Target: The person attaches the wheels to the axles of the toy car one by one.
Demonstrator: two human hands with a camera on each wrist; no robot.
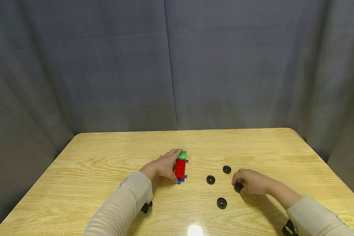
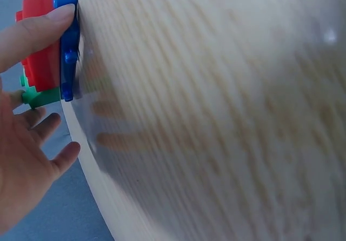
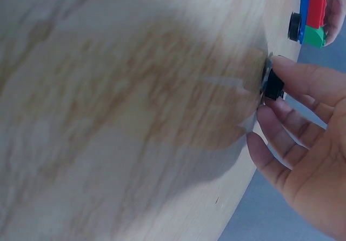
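Left of the table's middle, a toy vehicle of building bricks lies on the wood: a red brick point(image 1: 180, 169) and a green brick point(image 1: 183, 155) on a blue base point(image 2: 68, 60) with short pegs at its side. My left hand point(image 1: 164, 166) grips it lengthwise, thumb at the near end and fingers at the green end. To the right, my right hand point(image 1: 252, 182) pinches a black toy wheel point(image 1: 238, 187) between thumb and fingers, low at the tabletop. In the right wrist view that wheel point(image 3: 274, 84) shows edge-on, partly covered by the fingertips.
Three more black wheels lie flat between the hands: one farther back point(image 1: 226, 169), one nearer the vehicle point(image 1: 210, 179), and one toward the front point(image 1: 222, 203). The wooden table point(image 1: 112, 147) ends at a grey curtain point(image 1: 121, 72) behind.
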